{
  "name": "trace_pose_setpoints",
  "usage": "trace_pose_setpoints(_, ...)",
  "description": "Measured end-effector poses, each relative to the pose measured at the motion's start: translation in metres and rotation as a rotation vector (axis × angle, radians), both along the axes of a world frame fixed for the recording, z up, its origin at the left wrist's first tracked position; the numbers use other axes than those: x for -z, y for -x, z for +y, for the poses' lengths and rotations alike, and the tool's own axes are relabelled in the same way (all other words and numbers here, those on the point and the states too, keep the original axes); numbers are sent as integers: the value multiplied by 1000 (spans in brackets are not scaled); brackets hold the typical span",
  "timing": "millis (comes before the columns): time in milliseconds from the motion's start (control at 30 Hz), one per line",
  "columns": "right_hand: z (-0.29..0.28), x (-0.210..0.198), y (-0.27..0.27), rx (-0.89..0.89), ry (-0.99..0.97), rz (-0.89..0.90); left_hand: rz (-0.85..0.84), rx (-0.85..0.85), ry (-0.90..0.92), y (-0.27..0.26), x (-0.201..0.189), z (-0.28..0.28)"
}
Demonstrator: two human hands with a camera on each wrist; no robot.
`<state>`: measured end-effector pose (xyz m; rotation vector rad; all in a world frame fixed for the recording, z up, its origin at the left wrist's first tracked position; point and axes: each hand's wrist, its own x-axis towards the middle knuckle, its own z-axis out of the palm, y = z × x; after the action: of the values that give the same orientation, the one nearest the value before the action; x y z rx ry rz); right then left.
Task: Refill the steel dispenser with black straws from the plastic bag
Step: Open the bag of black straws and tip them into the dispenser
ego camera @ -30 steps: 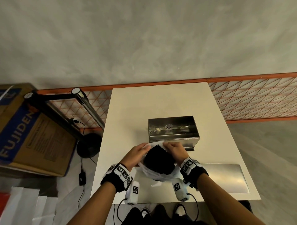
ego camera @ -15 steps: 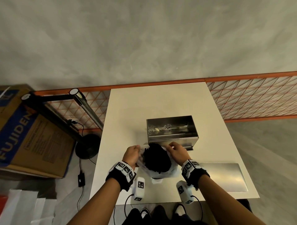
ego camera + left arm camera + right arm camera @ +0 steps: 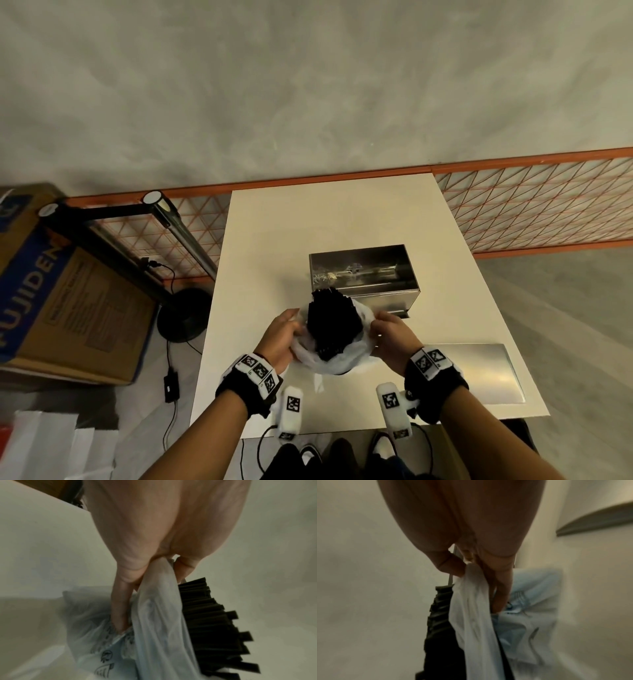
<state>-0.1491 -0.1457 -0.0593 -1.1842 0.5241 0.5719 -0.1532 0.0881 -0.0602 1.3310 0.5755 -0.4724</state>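
A white plastic bag (image 3: 330,358) stands on the table just in front of the steel dispenser (image 3: 363,274). A thick bundle of black straws (image 3: 332,320) sticks up out of the bag's mouth. My left hand (image 3: 286,329) grips the bag's left rim, and my right hand (image 3: 385,330) grips its right rim. In the left wrist view my fingers (image 3: 120,601) pinch the bunched plastic bag (image 3: 157,615) beside the black straws (image 3: 211,628). The right wrist view shows the same on the other side: bag (image 3: 471,608) pinched, straws (image 3: 440,628) to its left. The dispenser's top is open.
A flat steel lid (image 3: 479,371) lies on the white table (image 3: 342,212) at the front right. An orange mesh fence (image 3: 534,205) runs behind the table. A lamp stand (image 3: 181,315) and a cardboard box (image 3: 61,308) stand on the floor to the left.
Both hands have pulled the bag's rim down and apart, so more of the black straw bundle stands exposed above the plastic. The dispenser and the lid have not moved.
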Motion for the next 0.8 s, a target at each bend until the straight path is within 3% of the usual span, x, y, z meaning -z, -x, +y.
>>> trace_pose_setpoints(67,-1,4,-2,84,-139,26,-11,-92,63,-2,1,1)
trace_pose_setpoints(133,-1,6,-3,120,-144,77,-15,-142,72,-2,1,0)
trace_pose_setpoints(267,-3,13,-3,4,251,44,-54,-80,-28,4,-1,-5)
trace_pose_setpoints(433,-17,17,-3,-93,385,-45,10,-85,-43,15,6,18)
trace_pose_setpoints(533,-27,19,7,-205,475,-151,-1,22,-33,27,5,25)
trace_pose_setpoints(633,-30,23,20,-374,381,-266,-62,153,-63,37,8,28)
trace_pose_setpoints(733,-28,28,25,-534,494,-403,-150,332,-161,40,12,26)
trace_pose_setpoints(800,-20,31,23,-538,508,-478,-274,456,-257,39,24,20)
